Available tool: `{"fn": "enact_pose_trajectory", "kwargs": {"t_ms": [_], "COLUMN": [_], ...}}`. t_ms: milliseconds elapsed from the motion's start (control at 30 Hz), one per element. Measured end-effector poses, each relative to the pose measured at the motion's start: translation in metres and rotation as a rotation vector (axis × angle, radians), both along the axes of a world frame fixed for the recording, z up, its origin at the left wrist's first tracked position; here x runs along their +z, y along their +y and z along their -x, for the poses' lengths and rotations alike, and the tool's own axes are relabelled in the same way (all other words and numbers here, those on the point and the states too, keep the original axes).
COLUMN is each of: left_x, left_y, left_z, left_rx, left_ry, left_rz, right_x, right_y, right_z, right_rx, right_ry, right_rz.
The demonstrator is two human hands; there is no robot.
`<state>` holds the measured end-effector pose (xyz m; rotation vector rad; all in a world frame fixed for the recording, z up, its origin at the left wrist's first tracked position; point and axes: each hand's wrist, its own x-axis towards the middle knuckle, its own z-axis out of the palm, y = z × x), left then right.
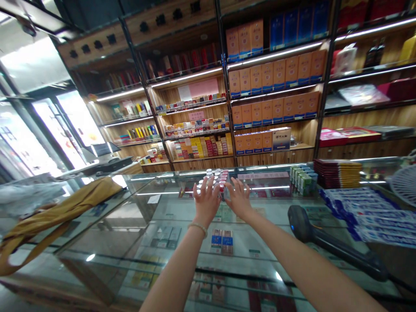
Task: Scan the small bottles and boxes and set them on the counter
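A tight cluster of small round-topped containers, white and pink, stands on the glass counter. Over the near left part of the cluster lies my left hand, its fingers stretched and apart, with a bracelet at the wrist. My right hand is at the cluster's right side, fingers spread and slightly bent. Both hands are at the containers, but I cannot tell how firmly they touch them. The fingers hide part of the cluster.
A black barcode scanner lies right of my right forearm. Beyond it are blue-and-white packs, stacked dark red boxes and green cartons. A mustard apron-like cloth lies left. Cigarette packs sit under the glass; stocked shelves stand behind.
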<state>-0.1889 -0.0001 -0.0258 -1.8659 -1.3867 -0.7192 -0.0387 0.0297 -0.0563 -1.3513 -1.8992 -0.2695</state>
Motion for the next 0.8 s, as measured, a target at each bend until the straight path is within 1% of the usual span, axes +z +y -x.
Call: {"fn": "enact_pose_trajectory", "kwargs": {"t_ms": [333, 500, 800], "left_x": [0.0018, 0.0032, 0.0037], "left_y": [-0.0031, -0.0045, -0.0074], "left_z": [-0.002, -0.0023, -0.0025], "left_rx": [0.016, 0.016, 0.007], "left_ry": [-0.005, -0.012, -0.033], "left_rz": [0.005, 0.013, 0.028], "right_x": [-0.0052, -0.0047, -0.0045], "right_y": [0.0035, 0.002, 0.0], "right_z": [0.0006, -0.0014, -0.0025], "right_rx": [0.004, 0.024, 0.018], "right_ry": [-0.002, 0.012, 0.002], "right_rz": [0.0, 0.002, -0.002]}}
